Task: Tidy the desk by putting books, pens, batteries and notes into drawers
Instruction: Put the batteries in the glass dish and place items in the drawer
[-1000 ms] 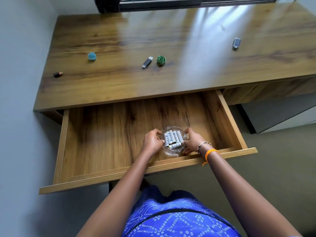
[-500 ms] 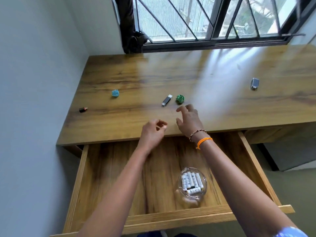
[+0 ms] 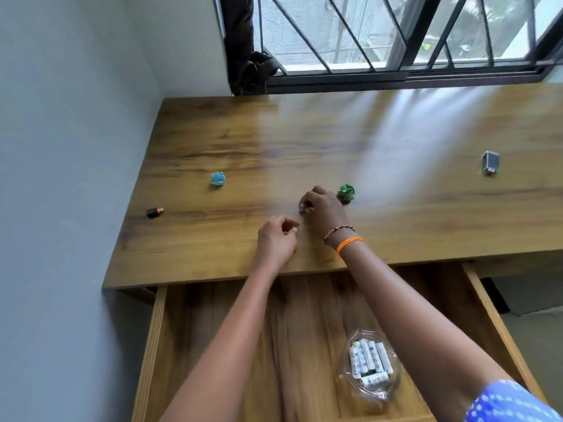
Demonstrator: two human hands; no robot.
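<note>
The wooden desk (image 3: 304,141) has its wide drawer (image 3: 149,345) pulled out. In the drawer stands a glass dish (image 3: 393,357) holding several white batteries (image 3: 367,362). My right hand (image 3: 324,211) lies on the desktop with its fingers curled over a small silver and black stick (image 3: 302,207), which is mostly hidden. A crumpled green note (image 3: 346,193) sits just right of that hand. My left hand (image 3: 275,239) hovers beside it, loosely curled and holding nothing. A crumpled blue note (image 3: 217,178) and a small black and red battery (image 3: 154,212) lie to the left.
A small grey box-like object (image 3: 490,162) stands at the desk's right. A grey wall (image 3: 61,178) borders the desk on the left, and a barred window (image 3: 396,35) runs along the back. The drawer's right side rail (image 3: 499,327) juts toward me.
Both hands have let go of the glass dish in the drawer and risen to the desktop. My right hand has reached forward and closed over the small stick.
</note>
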